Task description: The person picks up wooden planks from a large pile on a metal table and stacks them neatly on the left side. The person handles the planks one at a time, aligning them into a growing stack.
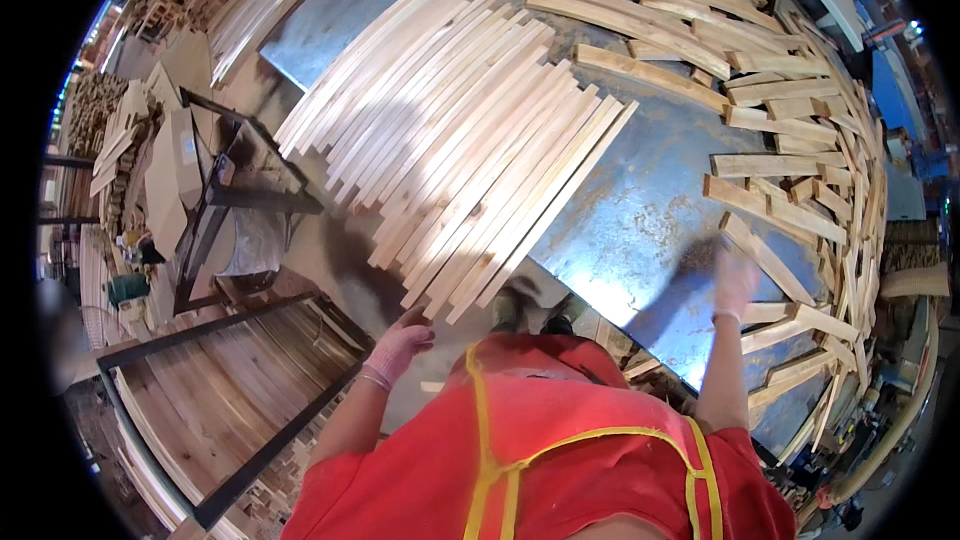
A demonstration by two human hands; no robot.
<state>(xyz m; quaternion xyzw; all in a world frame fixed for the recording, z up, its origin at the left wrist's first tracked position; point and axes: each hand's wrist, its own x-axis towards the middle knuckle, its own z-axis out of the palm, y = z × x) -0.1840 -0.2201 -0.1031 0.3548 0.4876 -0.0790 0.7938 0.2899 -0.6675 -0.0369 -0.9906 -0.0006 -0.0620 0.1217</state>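
Pale wooden strips [450, 140] lie side by side in a wide slanting row on the metal table, their near ends jutting past its edge. Close to those near ends is my left hand [400, 345] in a light glove, fingers loosely bent and holding nothing that I can see. My right hand [735, 285], also gloved, is over the right part of the table and smeared by motion. Beside it a short wooden stick [768, 258] lies aslant at the edge of a loose heap of sticks [790, 205]. Whether the right hand touches that stick cannot be made out.
The metal table [640, 240] shows bare, dusty patches between row and heap. At lower left stands a dark-framed rack [240, 395] holding wooden boards. A dark metal frame [265, 198] with cardboard [175, 175] stands left of the row. More strips [270, 5] are stacked at far left.
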